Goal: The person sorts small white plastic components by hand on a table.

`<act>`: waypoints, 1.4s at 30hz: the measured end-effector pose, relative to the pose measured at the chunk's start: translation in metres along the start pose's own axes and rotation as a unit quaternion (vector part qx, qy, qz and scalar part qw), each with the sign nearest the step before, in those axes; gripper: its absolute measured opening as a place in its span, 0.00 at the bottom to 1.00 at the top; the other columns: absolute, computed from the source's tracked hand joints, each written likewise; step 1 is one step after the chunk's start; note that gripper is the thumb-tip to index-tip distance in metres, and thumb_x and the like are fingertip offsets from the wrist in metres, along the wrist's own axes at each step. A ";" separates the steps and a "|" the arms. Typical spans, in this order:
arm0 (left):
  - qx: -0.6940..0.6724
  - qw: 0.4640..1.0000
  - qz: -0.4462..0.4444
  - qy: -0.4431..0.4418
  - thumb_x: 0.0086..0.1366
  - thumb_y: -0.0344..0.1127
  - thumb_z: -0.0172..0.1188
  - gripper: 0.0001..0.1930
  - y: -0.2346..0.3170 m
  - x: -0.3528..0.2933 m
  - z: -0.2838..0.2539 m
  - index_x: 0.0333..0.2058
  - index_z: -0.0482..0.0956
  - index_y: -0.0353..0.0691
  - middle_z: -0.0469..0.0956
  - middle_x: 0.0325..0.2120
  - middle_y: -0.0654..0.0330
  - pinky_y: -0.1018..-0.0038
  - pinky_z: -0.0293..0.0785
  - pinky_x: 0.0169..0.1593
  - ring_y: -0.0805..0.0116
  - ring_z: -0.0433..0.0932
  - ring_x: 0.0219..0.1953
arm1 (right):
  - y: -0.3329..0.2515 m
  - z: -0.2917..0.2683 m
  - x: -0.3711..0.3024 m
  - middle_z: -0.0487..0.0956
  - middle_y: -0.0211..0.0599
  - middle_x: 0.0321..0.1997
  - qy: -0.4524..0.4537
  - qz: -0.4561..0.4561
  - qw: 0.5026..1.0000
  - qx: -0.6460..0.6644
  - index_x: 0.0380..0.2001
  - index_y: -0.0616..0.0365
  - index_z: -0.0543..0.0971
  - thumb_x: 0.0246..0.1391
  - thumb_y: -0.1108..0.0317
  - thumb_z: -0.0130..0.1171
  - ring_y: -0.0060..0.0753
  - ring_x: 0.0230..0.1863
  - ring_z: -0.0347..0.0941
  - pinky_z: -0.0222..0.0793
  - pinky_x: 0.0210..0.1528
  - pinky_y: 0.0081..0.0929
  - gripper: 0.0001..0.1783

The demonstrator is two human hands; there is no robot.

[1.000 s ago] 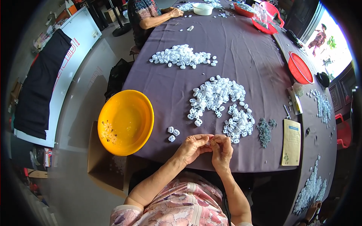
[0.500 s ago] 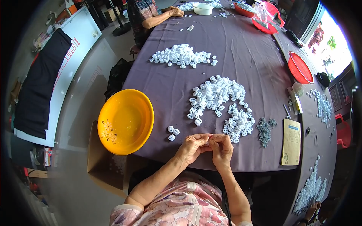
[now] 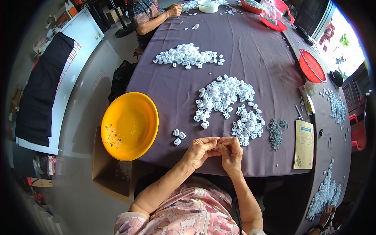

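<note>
Close to the table's near edge, my left hand [image 3: 198, 152] and my right hand [image 3: 231, 153] meet fingertip to fingertip. Both are closed in a pinch around something small, which the fingers almost wholly hide. Just beyond my right hand lies a heap of small white oval plastic pieces with dark holes [image 3: 248, 124], joined to a larger heap of white pieces [image 3: 223, 94]. A few single white pieces [image 3: 179, 135] rest to the left of my left hand. Right of the heaps is a tangle of small grey-blue parts [image 3: 276, 134].
A yellow basin [image 3: 131, 125] stands at the left edge above a cardboard box [image 3: 102, 172]. Farther off lies another white heap [image 3: 186, 55]. A tan notebook [image 3: 303, 145] and a red basket [image 3: 312, 66] are on the right. Another person's hand [image 3: 174, 10] works at the far left.
My hands stay pinched together in nearly the same place, with slight finger movement. The view has shifted a little. The far person's hand has lifted slightly and moved left.
</note>
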State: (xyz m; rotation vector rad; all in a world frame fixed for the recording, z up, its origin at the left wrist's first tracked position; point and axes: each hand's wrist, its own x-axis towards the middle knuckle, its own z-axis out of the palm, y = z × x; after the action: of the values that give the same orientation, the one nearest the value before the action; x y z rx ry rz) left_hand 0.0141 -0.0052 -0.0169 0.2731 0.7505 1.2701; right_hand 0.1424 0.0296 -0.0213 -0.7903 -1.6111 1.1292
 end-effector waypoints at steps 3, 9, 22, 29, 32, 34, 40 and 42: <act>-0.009 1.000 0.001 -0.003 0.62 0.33 0.49 0.12 0.001 0.001 0.001 0.40 0.74 0.31 0.76 0.32 0.57 0.72 0.74 0.41 0.69 0.76 0.33 | -0.001 0.003 -0.001 0.73 0.37 0.27 0.023 -0.010 1.000 -0.004 0.26 0.63 0.65 0.46 0.85 0.51 0.25 0.27 0.70 0.67 0.31 0.18 0.08; -0.010 1.000 -0.003 -0.019 0.62 0.33 0.49 0.12 0.001 0.001 -0.002 0.40 0.73 0.31 0.76 0.33 0.57 0.70 0.73 0.42 0.68 0.76 0.35 | 0.001 0.004 -0.004 0.72 0.37 0.27 0.043 -0.017 0.999 0.015 0.27 0.62 0.64 0.47 0.85 0.50 0.23 0.27 0.69 0.66 0.31 0.17 0.09; -0.019 1.000 -0.008 -0.023 0.62 0.32 0.49 0.11 0.000 0.003 -0.005 0.39 0.73 0.31 0.76 0.33 0.55 0.70 0.74 0.42 0.67 0.76 0.35 | 0.001 0.004 -0.004 0.71 0.39 0.27 0.023 -0.022 0.999 -0.005 0.27 0.63 0.63 0.47 0.85 0.50 0.26 0.27 0.68 0.66 0.31 0.19 0.08; -0.028 0.999 0.002 -0.017 0.62 0.33 0.49 0.11 0.000 0.002 -0.005 0.39 0.74 0.32 0.76 0.30 0.57 0.70 0.74 0.41 0.68 0.76 0.33 | -0.003 0.004 -0.006 0.73 0.39 0.28 0.026 -0.016 0.999 -0.019 0.27 0.62 0.64 0.45 0.84 0.52 0.27 0.28 0.70 0.66 0.30 0.20 0.09; -0.029 0.999 0.000 -0.018 0.62 0.31 0.49 0.11 -0.002 0.002 -0.007 0.40 0.74 0.32 0.76 0.32 0.57 0.68 0.73 0.43 0.69 0.76 0.34 | -0.002 0.003 -0.006 0.73 0.38 0.28 0.029 -0.046 0.996 -0.073 0.26 0.61 0.65 0.45 0.85 0.53 0.27 0.28 0.71 0.67 0.30 0.20 0.10; -0.024 1.000 0.001 -0.017 0.62 0.31 0.49 0.11 -0.001 0.002 -0.006 0.40 0.74 0.32 0.76 0.33 0.57 0.68 0.73 0.43 0.69 0.76 0.34 | -0.003 0.005 -0.005 0.73 0.38 0.27 0.050 -0.038 0.995 -0.073 0.26 0.61 0.65 0.44 0.85 0.52 0.27 0.28 0.70 0.67 0.30 0.20 0.10; -0.021 1.000 -0.001 -0.017 0.62 0.31 0.48 0.11 -0.001 0.002 -0.005 0.39 0.74 0.32 0.76 0.33 0.56 0.68 0.73 0.44 0.68 0.76 0.35 | -0.003 0.005 -0.004 0.73 0.38 0.27 0.043 -0.019 0.998 -0.038 0.25 0.61 0.65 0.44 0.86 0.52 0.27 0.27 0.70 0.67 0.30 0.19 0.10; -0.023 1.000 0.002 -0.017 0.62 0.31 0.48 0.11 -0.002 0.001 -0.005 0.40 0.74 0.32 0.76 0.33 0.57 0.68 0.73 0.44 0.68 0.76 0.35 | -0.003 0.005 -0.004 0.73 0.38 0.27 0.045 -0.032 0.997 -0.050 0.25 0.61 0.65 0.43 0.86 0.52 0.27 0.27 0.70 0.66 0.29 0.19 0.10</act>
State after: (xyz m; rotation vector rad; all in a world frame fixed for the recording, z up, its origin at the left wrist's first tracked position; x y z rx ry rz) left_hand 0.0123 -0.0060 -0.0215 0.2589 0.6909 1.2826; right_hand 0.1391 0.0232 -0.0205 -0.8369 -1.6160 0.9622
